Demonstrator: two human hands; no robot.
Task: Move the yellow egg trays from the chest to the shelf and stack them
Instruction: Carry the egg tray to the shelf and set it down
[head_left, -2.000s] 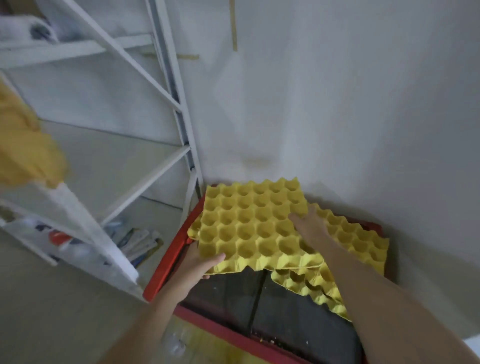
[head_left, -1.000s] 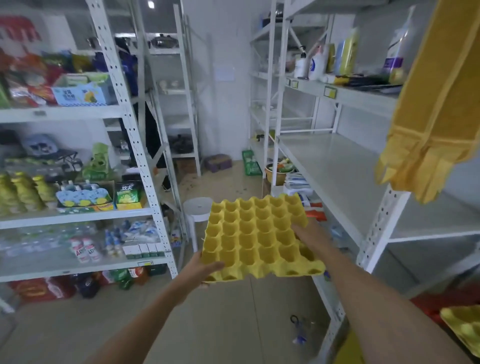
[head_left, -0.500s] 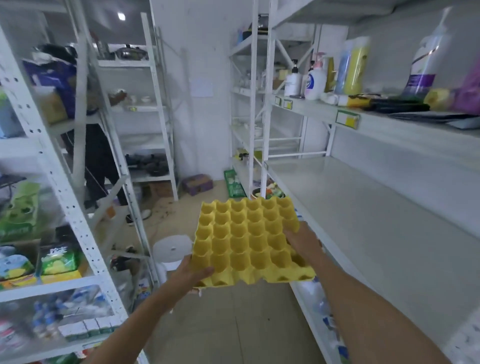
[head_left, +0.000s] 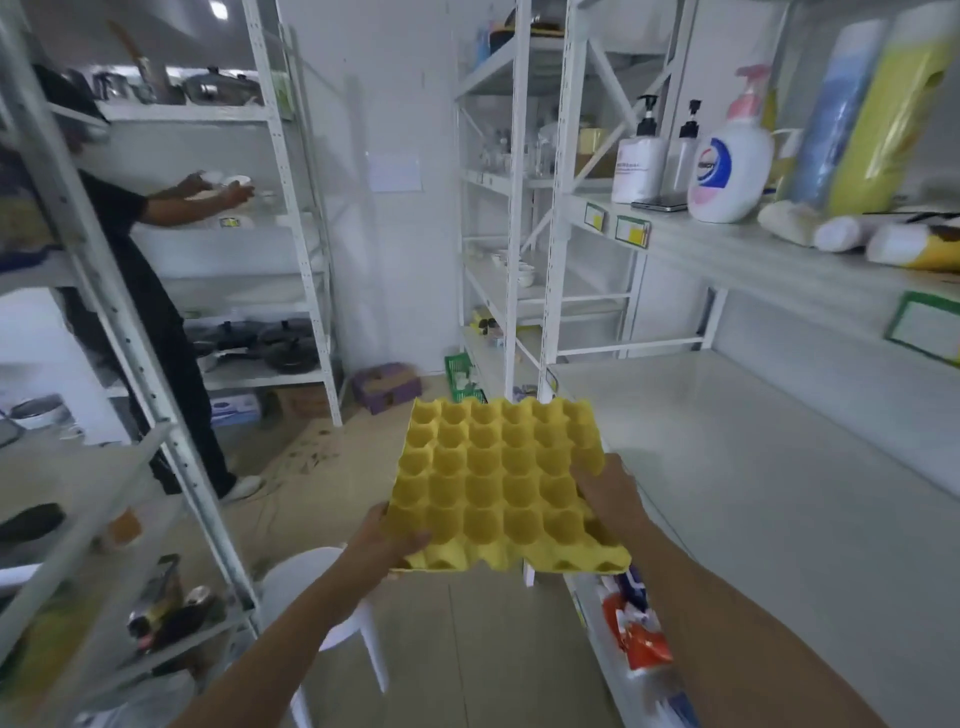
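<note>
Both forearms reach forward from the bottom of the view and carry one yellow egg tray (head_left: 501, 480) level in the air, cups upward. The left hand (head_left: 387, 540) grips the tray's near left corner, thumb lying on top across the rim and the other fingers hidden beneath. The right hand (head_left: 608, 493) holds the right edge, its fingers curled over the rim into the cups. The tray hangs over the aisle floor, just left of the wide white shelf (head_left: 769, 467) on the right, with its far right corner overlapping that shelf's front corner in the view. The shelf board above (head_left: 779, 260) carries a white pump bottle (head_left: 730, 166) with a pink top, two smaller pump bottles (head_left: 638, 161), and tall blue and yellow packs (head_left: 872, 119). Below the tray stands a white plastic stool (head_left: 311, 587), and colourful packets (head_left: 636, 629) lie on the low board to the right. Across the aisle another person in dark clothes (head_left: 140, 291) reaches into a white rack (head_left: 291, 208) holding pots and pans.
</note>
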